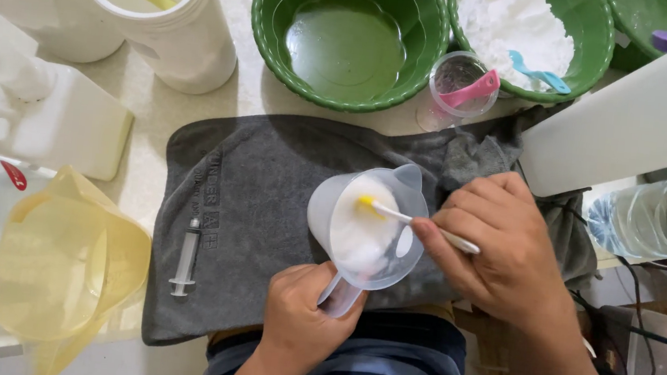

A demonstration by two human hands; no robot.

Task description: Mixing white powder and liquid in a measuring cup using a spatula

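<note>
While the left hand [307, 311] is wrapped tight around the handle of a clear measuring cup [366, 225], the right hand [499, 244] pinches a thin white stick [420, 220] with a yellow tip, fingers closed on it, the tip down in the white powder inside the cup. The cup sits tilted over the grey towel [259, 197], which is spread along the front edge of the worktop, roughly in the middle. A small syringe [187, 256] lies on the towel's left part, well apart from the cup. Off the towel's left edge there's a yellowish jug [65, 268]. Toward the back of the worktop there's an empty green basin [348, 38], and next to it on the right another green basin [527, 35] full of white powder with a blue scoop in it. A little clear cup [462, 82] with a pink scoop stands just in front, between those two basins. Two white tubs [155, 11] stand at the back left corner.
</note>
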